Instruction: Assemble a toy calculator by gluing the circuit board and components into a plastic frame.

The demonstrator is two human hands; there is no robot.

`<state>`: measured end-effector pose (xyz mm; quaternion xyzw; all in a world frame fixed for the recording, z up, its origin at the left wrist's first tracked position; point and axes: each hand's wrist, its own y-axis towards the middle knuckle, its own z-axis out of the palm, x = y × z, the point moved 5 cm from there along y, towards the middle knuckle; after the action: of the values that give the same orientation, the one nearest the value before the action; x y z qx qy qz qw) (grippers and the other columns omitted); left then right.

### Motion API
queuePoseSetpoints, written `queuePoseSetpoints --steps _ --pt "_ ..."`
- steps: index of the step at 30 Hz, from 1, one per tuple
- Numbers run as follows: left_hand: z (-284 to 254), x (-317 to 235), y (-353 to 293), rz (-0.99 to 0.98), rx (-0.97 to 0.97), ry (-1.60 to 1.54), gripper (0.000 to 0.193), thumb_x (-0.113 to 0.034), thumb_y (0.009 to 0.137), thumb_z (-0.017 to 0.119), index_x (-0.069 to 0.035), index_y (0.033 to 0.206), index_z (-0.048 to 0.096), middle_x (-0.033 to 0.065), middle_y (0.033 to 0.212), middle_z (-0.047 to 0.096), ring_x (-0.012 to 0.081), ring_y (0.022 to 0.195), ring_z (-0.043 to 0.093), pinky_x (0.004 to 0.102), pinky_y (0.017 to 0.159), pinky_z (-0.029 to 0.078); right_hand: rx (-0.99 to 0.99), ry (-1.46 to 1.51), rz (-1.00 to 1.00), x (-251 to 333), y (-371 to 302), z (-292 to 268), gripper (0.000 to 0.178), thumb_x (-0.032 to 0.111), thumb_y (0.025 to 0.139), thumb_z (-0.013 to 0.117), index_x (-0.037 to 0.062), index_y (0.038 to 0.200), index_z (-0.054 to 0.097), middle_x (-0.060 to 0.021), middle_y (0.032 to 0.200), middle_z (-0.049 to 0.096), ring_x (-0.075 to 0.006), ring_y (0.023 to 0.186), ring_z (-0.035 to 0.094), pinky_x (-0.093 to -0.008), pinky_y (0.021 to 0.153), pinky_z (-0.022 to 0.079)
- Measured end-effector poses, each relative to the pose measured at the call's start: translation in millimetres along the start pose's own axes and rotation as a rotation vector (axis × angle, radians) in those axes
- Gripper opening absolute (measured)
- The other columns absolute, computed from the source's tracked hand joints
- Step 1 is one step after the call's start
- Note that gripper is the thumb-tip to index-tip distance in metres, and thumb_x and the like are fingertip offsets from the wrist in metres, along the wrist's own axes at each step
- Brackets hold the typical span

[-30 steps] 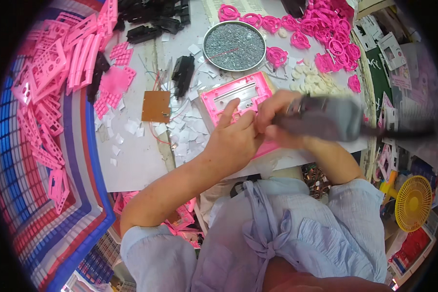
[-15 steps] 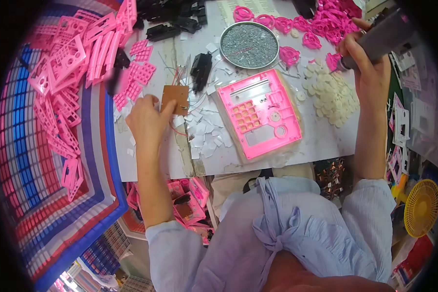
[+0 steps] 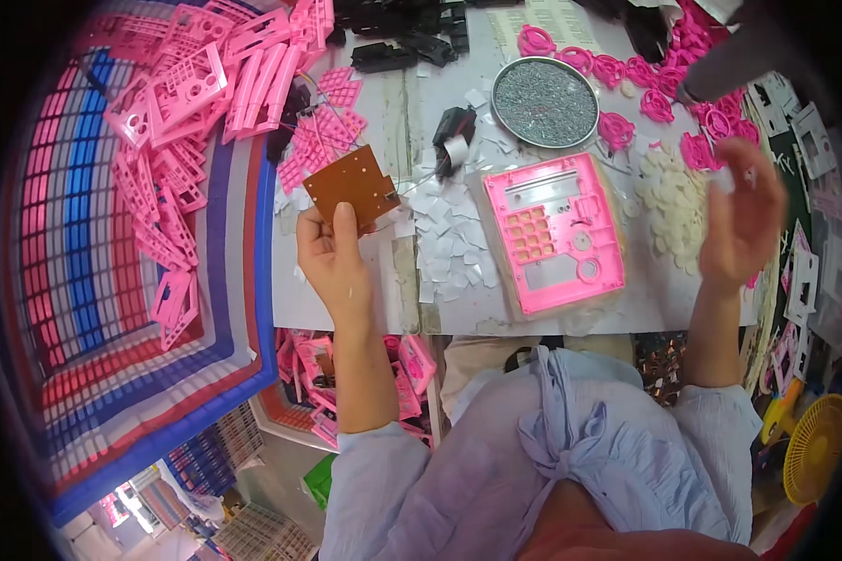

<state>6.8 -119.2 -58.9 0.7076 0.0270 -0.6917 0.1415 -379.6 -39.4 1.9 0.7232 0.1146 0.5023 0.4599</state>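
Between the thumb and fingers of my left hand (image 3: 335, 252) is a brown circuit board (image 3: 351, 187), lifted above the table and tilted. A small dark part with thin wires shows at its right edge. My right hand (image 3: 748, 210) is empty, its slightly blurred fingers apart, beside a heap of white round discs (image 3: 672, 210). Above that hand hangs a dark grey powered screwdriver (image 3: 744, 65), apart from it. In the middle lies a pink plastic panel (image 3: 606, 271) with its ribbed inside up, resting on a wrapped pad. No hand touches it.
Behind the panel stands a round metal dish (image 3: 498, 110) of small screws. Pink ring parts (image 3: 657, 106) spread at the back right. Paper scraps (image 3: 449, 238) and a black part (image 3: 451, 140) lie left of the panel. Pink frames (image 3: 192, 84) pile on striped cloth.
My right hand has let go of the screwdriver and come down toward me. My left hand has raised the circuit board off the table and turned it. The view has shifted left.
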Motion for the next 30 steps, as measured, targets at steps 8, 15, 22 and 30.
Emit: queuePoseSetpoints --steps 8,15,22,30 --pt "-73.9 41.9 53.7 -0.117 -0.132 0.001 0.018 -0.019 0.100 0.063 -0.003 0.100 0.056 0.0053 0.081 0.065 0.0087 0.062 0.058 0.0225 0.050 0.044 0.732 -0.087 0.139 -13.4 -18.1 95.4 0.016 0.005 0.082 0.070 0.0023 0.098 0.068 -0.0118 0.087 0.069 -0.0281 0.082 0.067 -0.0372 0.073 0.052" --pt "-120.3 31.5 68.8 0.130 -0.111 1.057 0.028 -0.022 0.085 0.076 -0.001 0.100 0.064 0.0091 0.079 0.065 0.0238 0.073 0.063 0.0363 0.066 0.051 0.902 -0.047 0.111 -6.3 -27.2 132.3 0.014 0.012 0.084 0.069 0.0041 0.095 0.068 -0.0108 0.085 0.068 -0.0294 0.081 0.067 -0.0399 0.071 0.053" --pt "7.8 43.7 123.5 0.528 0.228 1.069 0.019 -0.023 0.082 0.072 -0.006 0.092 0.071 0.0126 0.093 0.069 0.0337 0.091 0.065 0.0455 0.090 0.048 0.994 0.073 -0.003 16.2 -34.5 161.3 0.014 0.013 0.083 0.070 0.0064 0.096 0.069 -0.0106 0.080 0.065 -0.0305 0.081 0.066 -0.0409 0.071 0.051" --pt "5.0 42.4 138.6 0.060 0.313 0.610 0.021 -0.023 0.096 0.064 -0.003 0.091 0.070 0.0070 0.084 0.071 0.0112 0.072 0.063 0.0330 0.061 0.054 0.986 0.085 0.146 10.5 -28.6 119.0 0.016 0.005 0.081 0.071 0.0048 0.097 0.070 -0.0104 0.082 0.067 -0.0291 0.078 0.065 -0.0373 0.072 0.050"
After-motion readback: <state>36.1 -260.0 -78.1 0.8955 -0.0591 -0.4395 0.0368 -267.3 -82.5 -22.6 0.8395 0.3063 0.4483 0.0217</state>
